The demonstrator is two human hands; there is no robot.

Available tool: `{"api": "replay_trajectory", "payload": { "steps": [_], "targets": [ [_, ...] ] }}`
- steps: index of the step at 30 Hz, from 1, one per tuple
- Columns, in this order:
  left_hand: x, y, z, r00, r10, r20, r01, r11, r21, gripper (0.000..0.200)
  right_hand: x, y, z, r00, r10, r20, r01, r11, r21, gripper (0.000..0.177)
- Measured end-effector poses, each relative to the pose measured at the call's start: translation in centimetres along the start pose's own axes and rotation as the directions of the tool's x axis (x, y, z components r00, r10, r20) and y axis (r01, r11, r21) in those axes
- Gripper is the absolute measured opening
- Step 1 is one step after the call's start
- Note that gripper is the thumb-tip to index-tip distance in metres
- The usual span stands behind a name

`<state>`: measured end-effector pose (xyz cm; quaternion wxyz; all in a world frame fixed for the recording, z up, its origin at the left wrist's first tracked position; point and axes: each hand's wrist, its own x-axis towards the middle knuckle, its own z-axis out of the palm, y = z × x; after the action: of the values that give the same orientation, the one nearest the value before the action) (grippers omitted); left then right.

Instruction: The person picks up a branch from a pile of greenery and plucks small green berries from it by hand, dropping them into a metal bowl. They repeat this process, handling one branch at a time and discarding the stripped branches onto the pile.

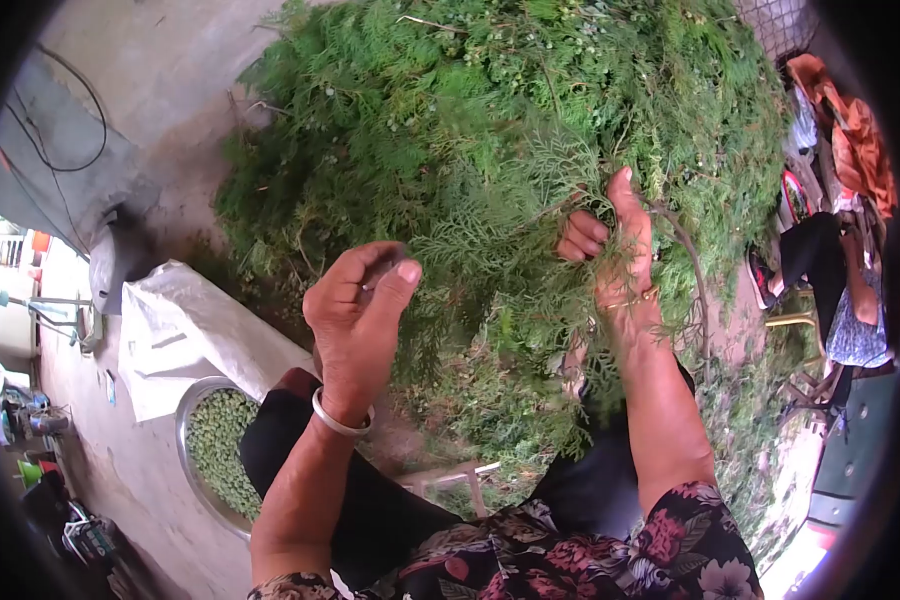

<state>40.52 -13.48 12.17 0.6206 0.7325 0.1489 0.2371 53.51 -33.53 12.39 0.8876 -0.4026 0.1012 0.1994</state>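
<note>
My right hand is wrapped round a leafy green branch, its thumb pointing up and its fingers curled. To the left, my left hand is closed, thumb against the curled fingers, with a white bangle on the wrist. Whatever lies between those fingers is too small to make out. A large heap of green branches rises in front of both hands. Beside my left knee, a metal basin holds many small green cones or berries.
A white sack lies on the floor at left, above the basin. Another person sits at the far right beside the heap. Cut sprigs lie around my legs, near a small wooden frame. Cables hang at the upper left.
</note>
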Motion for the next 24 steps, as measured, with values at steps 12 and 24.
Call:
{"api": "replay_trajectory", "payload": {
  "steps": [12,24],
  "targets": [
    [-2.7,1.3,2.1,0.811,-0.163,0.562,0.195,0.981,0.004,0.022,1.1,0.1,-0.6,0.975,-0.203,-0.087,0.206,0.978,0.03,0.037],
    [-5.4,0.2,6.2,0.77,-0.427,0.475,0.574,0.788,-0.222,0.042,0.9,0.6,0.6,0.942,-0.292,-0.163,0.282,0.956,-0.082,0.037]
  ]
}}
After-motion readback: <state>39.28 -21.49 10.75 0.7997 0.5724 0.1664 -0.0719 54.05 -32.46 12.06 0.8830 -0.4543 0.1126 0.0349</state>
